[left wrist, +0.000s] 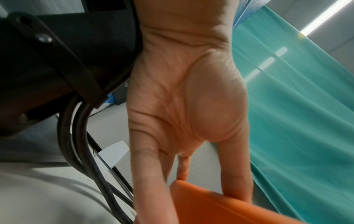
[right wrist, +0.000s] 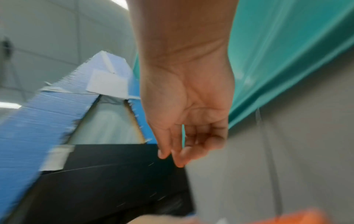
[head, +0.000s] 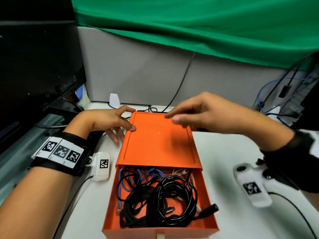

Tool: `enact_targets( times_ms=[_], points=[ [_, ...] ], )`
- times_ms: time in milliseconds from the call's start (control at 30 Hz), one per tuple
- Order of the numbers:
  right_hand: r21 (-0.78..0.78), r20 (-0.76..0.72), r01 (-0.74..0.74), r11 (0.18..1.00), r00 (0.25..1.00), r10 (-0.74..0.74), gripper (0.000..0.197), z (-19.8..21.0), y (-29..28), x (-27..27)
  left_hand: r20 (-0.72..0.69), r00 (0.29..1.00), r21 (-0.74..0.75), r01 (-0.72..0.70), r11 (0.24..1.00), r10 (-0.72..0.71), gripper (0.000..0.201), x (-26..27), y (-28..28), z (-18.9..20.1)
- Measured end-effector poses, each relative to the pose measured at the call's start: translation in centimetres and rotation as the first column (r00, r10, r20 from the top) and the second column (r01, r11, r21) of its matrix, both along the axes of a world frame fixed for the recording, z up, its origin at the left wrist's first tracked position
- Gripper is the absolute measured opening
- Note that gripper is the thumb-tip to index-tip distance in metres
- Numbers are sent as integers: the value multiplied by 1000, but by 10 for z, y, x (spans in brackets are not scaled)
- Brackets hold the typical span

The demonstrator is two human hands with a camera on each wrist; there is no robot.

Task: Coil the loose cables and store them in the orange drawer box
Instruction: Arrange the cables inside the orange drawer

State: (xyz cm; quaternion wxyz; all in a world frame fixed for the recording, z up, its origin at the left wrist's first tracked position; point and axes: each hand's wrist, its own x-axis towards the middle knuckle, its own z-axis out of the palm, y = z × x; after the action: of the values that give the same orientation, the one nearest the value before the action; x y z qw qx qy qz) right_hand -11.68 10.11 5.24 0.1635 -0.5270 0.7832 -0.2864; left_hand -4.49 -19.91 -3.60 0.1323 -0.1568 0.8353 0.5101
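The orange drawer box (head: 158, 135) lies in the middle of the white table, its drawer (head: 160, 231) pulled out towards me. Inside the drawer lies a tangle of coiled cables (head: 160, 199), mostly black, with a blue one (head: 127, 185) and some pale ones. A black plug (head: 208, 210) leans over the drawer's right wall. My left hand (head: 132, 118) touches the box's far left corner, thumb on top and fingers fairly straight beside it; the left wrist view shows this hand (left wrist: 210, 186) at the box (left wrist: 210, 209). My right hand (head: 172, 117) hovers over the far right of the top, loosely curled and holding nothing (right wrist: 172, 156).
A black monitor (head: 34, 66) stands at the left, close to my left hand. Behind the box are a grey partition (head: 146, 75), a green cloth (head: 189, 23) and a hanging black cable (head: 183, 80). A computer with blue and black cables (head: 283, 94) is at the right.
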Motion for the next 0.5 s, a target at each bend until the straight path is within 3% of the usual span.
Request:
enact_targets(
  times_ms=[67,133,200,300,400,500],
  points=[
    [13,-206,186,982,962,-180,21,11,10,-38,-5,1000,-11,2,1000,-2,66,1,-1,-1],
    [95,-439,383,919,845,-307,26,11,21,-85,-17,1000,-16,8,1000,-8,64,0,-1,-2],
    [200,-557,540,818,749,-358,29,1,30,-133,-29,999,-21,17,1000,-18,64,-1,-1,-2],
    [338,-597,638,692,713,-367,38,-24,38,-181,-35,999,-26,27,999,-28,64,-1,-2,-2],
    [355,-591,702,617,680,-434,49,-49,39,-207,-41,999,-29,32,999,-33,65,-1,-2,-2],
    [363,-573,698,617,690,-443,52,-76,37,-227,-48,998,-30,31,999,-33,64,-2,-2,-2]
  ],
)
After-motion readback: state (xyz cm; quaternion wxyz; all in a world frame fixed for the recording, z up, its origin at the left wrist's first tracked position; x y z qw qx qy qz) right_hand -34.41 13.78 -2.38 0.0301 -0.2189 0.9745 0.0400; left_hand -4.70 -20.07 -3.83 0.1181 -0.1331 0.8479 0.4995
